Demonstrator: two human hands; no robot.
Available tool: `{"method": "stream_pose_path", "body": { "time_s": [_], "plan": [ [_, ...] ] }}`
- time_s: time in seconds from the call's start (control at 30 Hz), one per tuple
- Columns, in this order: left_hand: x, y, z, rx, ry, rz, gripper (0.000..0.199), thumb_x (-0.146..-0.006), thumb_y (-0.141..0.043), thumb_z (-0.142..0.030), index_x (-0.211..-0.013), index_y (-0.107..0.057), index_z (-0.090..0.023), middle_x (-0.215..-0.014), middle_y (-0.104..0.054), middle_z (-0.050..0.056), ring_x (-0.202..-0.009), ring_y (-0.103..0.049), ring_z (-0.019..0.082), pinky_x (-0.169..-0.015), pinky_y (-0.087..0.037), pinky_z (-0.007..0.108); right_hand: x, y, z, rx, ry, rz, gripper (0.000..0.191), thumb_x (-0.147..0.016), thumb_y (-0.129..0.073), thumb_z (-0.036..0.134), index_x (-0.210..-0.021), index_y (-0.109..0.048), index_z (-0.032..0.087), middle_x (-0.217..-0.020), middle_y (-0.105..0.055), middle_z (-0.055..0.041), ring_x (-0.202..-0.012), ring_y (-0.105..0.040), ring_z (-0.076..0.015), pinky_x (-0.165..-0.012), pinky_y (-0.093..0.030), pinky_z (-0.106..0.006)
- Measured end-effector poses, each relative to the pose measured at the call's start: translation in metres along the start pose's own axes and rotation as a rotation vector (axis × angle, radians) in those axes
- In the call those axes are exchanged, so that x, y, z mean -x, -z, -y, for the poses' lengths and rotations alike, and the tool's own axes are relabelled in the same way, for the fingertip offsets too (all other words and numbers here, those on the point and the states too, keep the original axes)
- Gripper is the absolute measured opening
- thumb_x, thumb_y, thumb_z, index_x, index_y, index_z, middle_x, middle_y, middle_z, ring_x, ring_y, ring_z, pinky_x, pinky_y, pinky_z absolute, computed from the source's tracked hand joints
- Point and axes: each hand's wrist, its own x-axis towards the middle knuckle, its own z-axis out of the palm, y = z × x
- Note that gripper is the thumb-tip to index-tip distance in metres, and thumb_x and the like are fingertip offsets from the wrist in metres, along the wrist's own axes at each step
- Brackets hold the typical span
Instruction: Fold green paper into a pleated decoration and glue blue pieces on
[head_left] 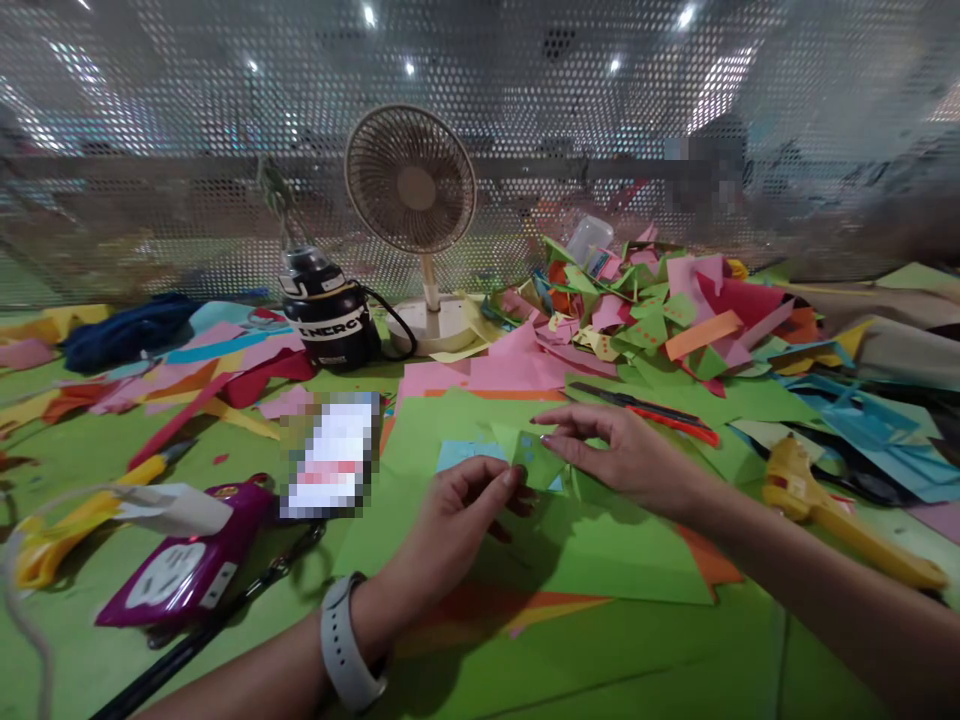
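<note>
A small green paper piece [538, 466] with little pale shapes in it is pinched between the thumb and bent fingers of my left hand [469, 505]. Just right of that piece hovers my right hand [600, 440], fingers stretched and a little apart. Its thumb tip is at the piece's upper edge; whether it touches I cannot tell. Beneath both hands lie large green paper sheets [637, 560], with orange paper [709, 558] sticking out below. A light blue paper piece [469, 450] lies behind my left hand.
Scissors with red handles [675, 425] lie beyond my right hand, a yellow tool [847, 515] to the right. On the left are a lit phone [334, 455], a purple device [191, 560] and yellow-handled scissors [82, 520]. A fan [412, 190], black bottle [330, 320] and paper scraps [622, 310] stand behind.
</note>
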Motion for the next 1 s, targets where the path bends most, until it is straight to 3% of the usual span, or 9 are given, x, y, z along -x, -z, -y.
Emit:
{"method": "stream_pose_path", "body": {
  "time_s": [0.1,0.2,0.37,0.47,0.63,0.8,0.9,1.0],
  "plan": [
    [0.0,0.001,0.003,-0.051,-0.06,0.021,0.027,-0.087,-0.06,-0.043,-0.077,-0.062,-0.018,-0.073,-0.069,0.003,-0.069,-0.064,0.015,-0.055,-0.05,0.023,0.003,-0.003,0.004,0.124,0.017,-0.01,0.053,-0.086,-0.062,0.048,-0.129,-0.061,0.016,-0.102,-0.073,-0.0098,-0.091,-0.067,-0.0224,-0.082,-0.05,-0.036],
    [0.001,0.002,0.004,-0.101,-0.113,0.036,0.026,-0.089,-0.058,-0.041,-0.079,-0.062,-0.018,-0.073,-0.068,0.004,-0.068,-0.063,0.015,-0.056,-0.05,0.024,0.005,0.001,0.008,0.269,0.077,0.014,0.059,-0.088,-0.059,0.053,-0.134,-0.058,0.016,-0.114,-0.071,-0.0131,-0.102,-0.066,-0.0264,-0.085,-0.049,-0.037],
    [0.001,0.001,0.005,-0.127,-0.156,0.031,0.024,-0.09,-0.056,-0.038,-0.078,-0.061,-0.018,-0.071,-0.067,0.003,-0.065,-0.061,0.015,-0.057,-0.048,0.025,0.004,0.011,0.012,0.455,0.174,0.029,0.052,-0.092,-0.052,0.057,-0.116,-0.068,0.015,-0.096,-0.074,-0.0113,-0.092,-0.066,-0.0256,-0.083,-0.045,-0.036],
    [0.002,-0.001,0.005,-0.175,-0.176,0.035,0.022,-0.091,-0.055,-0.037,-0.08,-0.062,-0.019,-0.072,-0.067,0.004,-0.066,-0.061,0.016,-0.059,-0.048,0.027,0.003,0.007,0.01,0.444,0.2,0.09,0.048,-0.094,-0.047,0.058,-0.094,-0.07,0.017,-0.087,-0.071,-0.0086,-0.081,-0.063,-0.0216,-0.073,-0.042,-0.031],
    [0.006,0.0,0.004,-0.236,-0.181,0.061,0.022,-0.093,-0.053,-0.035,-0.083,-0.064,-0.019,-0.073,-0.067,0.004,-0.068,-0.061,0.016,-0.062,-0.048,0.028,0.004,-0.004,0.006,0.346,0.151,0.12,0.048,-0.094,-0.046,0.059,-0.07,-0.058,0.019,-0.067,-0.056,0.0002,-0.064,-0.049,-0.0141,-0.059,-0.034,-0.026],
    [0.006,0.001,0.005,-0.272,-0.192,0.076,0.023,-0.093,-0.052,-0.034,-0.081,-0.064,-0.019,-0.073,-0.067,0.004,-0.069,-0.061,0.016,-0.063,-0.047,0.028,0.004,-0.005,0.006,0.283,0.146,0.151,0.048,-0.093,-0.05,0.055,-0.062,-0.054,0.019,-0.06,-0.049,0.0031,-0.061,-0.045,-0.0124,-0.057,-0.032,-0.025],
    [0.005,0.001,0.004,-0.211,-0.155,0.061,0.024,-0.092,-0.054,-0.037,-0.08,-0.063,-0.019,-0.073,-0.068,0.004,-0.067,-0.061,0.015,-0.06,-0.047,0.026,0.001,0.002,0.006,0.163,0.095,0.159,0.046,-0.087,-0.057,0.059,-0.067,-0.062,0.018,-0.063,-0.057,0.0019,-0.063,-0.051,-0.0136,-0.058,-0.036,-0.025],
    [0.004,0.0,0.003,-0.129,-0.122,0.04,0.025,-0.089,-0.057,-0.04,-0.077,-0.061,-0.018,-0.071,-0.068,0.004,-0.065,-0.061,0.015,-0.056,-0.047,0.024,-0.006,0.013,0.004,-0.037,0.077,0.004,0.049,-0.083,-0.058,0.065,-0.073,-0.066,0.018,-0.072,-0.067,-0.0025,-0.067,-0.06,-0.0156,-0.062,-0.044,-0.027]
  ]
}}
